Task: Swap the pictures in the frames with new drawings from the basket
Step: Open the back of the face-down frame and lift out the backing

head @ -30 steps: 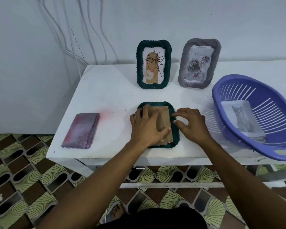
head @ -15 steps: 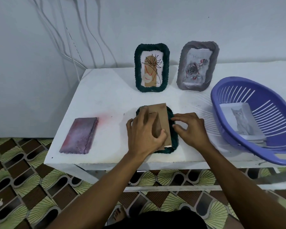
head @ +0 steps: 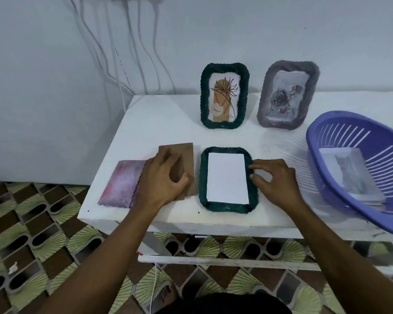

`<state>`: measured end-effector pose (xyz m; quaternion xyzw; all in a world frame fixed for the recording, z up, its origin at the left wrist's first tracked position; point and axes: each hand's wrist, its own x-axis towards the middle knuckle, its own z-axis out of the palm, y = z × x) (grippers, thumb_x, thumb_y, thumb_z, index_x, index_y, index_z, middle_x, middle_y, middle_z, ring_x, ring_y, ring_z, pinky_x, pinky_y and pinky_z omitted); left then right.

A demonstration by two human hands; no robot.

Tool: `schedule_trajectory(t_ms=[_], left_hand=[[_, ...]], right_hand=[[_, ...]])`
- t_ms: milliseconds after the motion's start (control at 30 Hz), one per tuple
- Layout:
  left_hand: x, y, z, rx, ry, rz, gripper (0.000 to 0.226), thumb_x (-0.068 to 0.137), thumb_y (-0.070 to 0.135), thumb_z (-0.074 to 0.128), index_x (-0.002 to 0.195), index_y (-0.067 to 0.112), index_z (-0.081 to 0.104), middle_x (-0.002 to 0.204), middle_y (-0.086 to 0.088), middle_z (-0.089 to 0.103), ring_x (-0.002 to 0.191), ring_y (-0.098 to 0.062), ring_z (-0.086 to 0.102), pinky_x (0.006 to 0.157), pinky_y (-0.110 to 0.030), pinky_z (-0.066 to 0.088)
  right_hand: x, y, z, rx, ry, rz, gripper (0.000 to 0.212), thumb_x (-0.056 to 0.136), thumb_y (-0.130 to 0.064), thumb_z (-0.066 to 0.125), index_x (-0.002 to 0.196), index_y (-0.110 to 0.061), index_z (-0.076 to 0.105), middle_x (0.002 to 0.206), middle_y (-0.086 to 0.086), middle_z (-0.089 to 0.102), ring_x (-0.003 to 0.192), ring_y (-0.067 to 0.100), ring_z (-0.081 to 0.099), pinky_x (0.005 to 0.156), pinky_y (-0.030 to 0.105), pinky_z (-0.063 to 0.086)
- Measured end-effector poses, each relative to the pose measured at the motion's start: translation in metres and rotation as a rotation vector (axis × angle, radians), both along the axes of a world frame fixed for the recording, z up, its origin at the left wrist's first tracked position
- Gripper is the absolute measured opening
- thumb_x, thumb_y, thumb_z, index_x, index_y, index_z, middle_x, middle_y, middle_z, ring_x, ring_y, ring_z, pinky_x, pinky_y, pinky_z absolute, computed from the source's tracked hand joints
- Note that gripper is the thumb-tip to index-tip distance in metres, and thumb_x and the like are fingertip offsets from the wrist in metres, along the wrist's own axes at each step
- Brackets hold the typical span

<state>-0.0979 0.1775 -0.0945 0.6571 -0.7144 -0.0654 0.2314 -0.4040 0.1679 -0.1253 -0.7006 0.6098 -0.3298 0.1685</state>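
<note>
Left grip [head: 166, 177] holds the backing [head: 182, 152] aside; right grip [head: 277, 182] pinches the frame [head: 227, 206] steady, baring its picture [head: 226, 177] for removal.

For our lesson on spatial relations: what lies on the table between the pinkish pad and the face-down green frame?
The brown backing board, held by the left hand, in the head view.
</note>
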Motion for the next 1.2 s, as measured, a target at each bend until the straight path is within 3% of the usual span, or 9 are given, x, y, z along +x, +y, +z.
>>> schedule_trajectory(t_ms=[100,267,400,567,700,833,933,1067,1200], left_hand=[[0.014,-0.001,-0.013,0.043,-0.159,-0.043,0.059,0.081,0.055,0.043,0.129,0.022,0.055,0.146,-0.006,0.046,0.118,-0.032,0.051,0.097,-0.043,0.043],[0.013,-0.006,-0.016,0.091,-0.211,-0.085,0.060,0.086,0.060,0.033,0.133,0.026,0.048,0.150,-0.002,0.036,0.140,-0.030,0.023,0.108,-0.051,0.024],[-0.017,-0.010,-0.004,0.086,-0.082,-0.178,0.067,0.085,0.067,0.031,0.132,0.024,0.053,0.145,0.000,0.044,0.135,-0.022,0.030,0.105,-0.042,0.027],[-0.060,-0.014,-0.010,0.169,0.064,-0.157,0.062,0.083,0.064,0.058,0.130,0.025,0.052,0.141,0.001,0.038,0.129,-0.020,0.036,0.100,-0.037,0.037],[-0.061,-0.018,-0.018,0.136,0.173,-0.117,0.061,0.078,0.052,0.072,0.126,0.018,0.057,0.137,-0.001,0.043,0.125,-0.020,0.041,0.102,-0.038,0.039],[-0.057,-0.015,-0.017,0.058,0.308,-0.140,0.047,0.077,0.034,0.078,0.115,0.014,0.058,0.120,-0.002,0.056,0.111,-0.019,0.052,0.089,-0.034,0.045],[-0.059,-0.007,-0.012,0.119,0.519,-0.109,0.057,0.084,0.020,0.074,0.133,0.020,0.046,0.121,0.003,0.056,0.104,-0.010,0.055,0.082,-0.020,0.047],[-0.053,-0.007,-0.007,0.109,0.559,-0.147,0.056,0.092,0.011,0.060,0.140,0.032,0.041,0.092,0.005,0.057,0.074,-0.007,0.054,0.063,-0.014,0.047],[-0.052,-0.011,0.009,0.097,0.495,-0.184,0.032,0.094,0.014,0.059,0.122,0.029,0.062,0.095,0.010,0.065,0.078,0.001,0.059,0.067,-0.008,0.046]], right_hand=[[0.000,0.001,0.000,-0.009,-0.018,0.006,0.024,0.082,-0.027,0.073,0.106,-0.032,0.072,0.110,-0.017,0.064,0.114,0.018,0.055,0.098,0.052,0.042],[0.002,0.001,0.002,-0.011,-0.022,0.009,0.026,0.081,-0.026,0.074,0.107,-0.031,0.072,0.109,-0.017,0.062,0.113,0.017,0.055,0.097,0.049,0.045],[0.001,0.002,0.002,-0.006,-0.016,0.009,0.025,0.082,-0.027,0.073,0.106,-0.032,0.071,0.109,-0.021,0.060,0.113,0.016,0.055,0.097,0.051,0.043],[0.003,0.003,0.005,0.002,-0.007,0.002,0.024,0.082,-0.027,0.072,0.106,-0.032,0.071,0.109,-0.021,0.060,0.113,0.018,0.055,0.098,0.051,0.041],[0.002,0.003,0.005,-0.007,-0.003,0.008,0.025,0.082,-0.030,0.070,0.106,-0.030,0.072,0.108,-0.020,0.062,0.112,0.020,0.056,0.094,0.053,0.044],[0.002,0.002,0.004,0.000,-0.006,-0.001,0.024,0.082,-0.028,0.072,0.106,-0.030,0.072,0.108,-0.022,0.059,0.113,0.020,0.055,0.096,0.054,0.043],[0.003,0.002,0.004,0.011,-0.004,-0.002,0.025,0.082,-0.028,0.072,0.107,-0.030,0.071,0.110,-0.020,0.061,0.114,0.020,0.054,0.097,0.054,0.041],[0.006,0.004,0.015,0.035,-0.054,0.023,0.027,0.084,-0.023,0.071,0.111,-0.027,0.069,0.122,-0.003,0.064,0.116,0.023,0.053,0.100,0.038,0.040],[0.011,0.012,0.054,-0.139,0.115,0.086,0.024,0.086,-0.020,0.068,0.110,-0.021,0.070,0.120,0.001,0.065,0.108,0.023,0.054,0.092,0.026,0.036]])
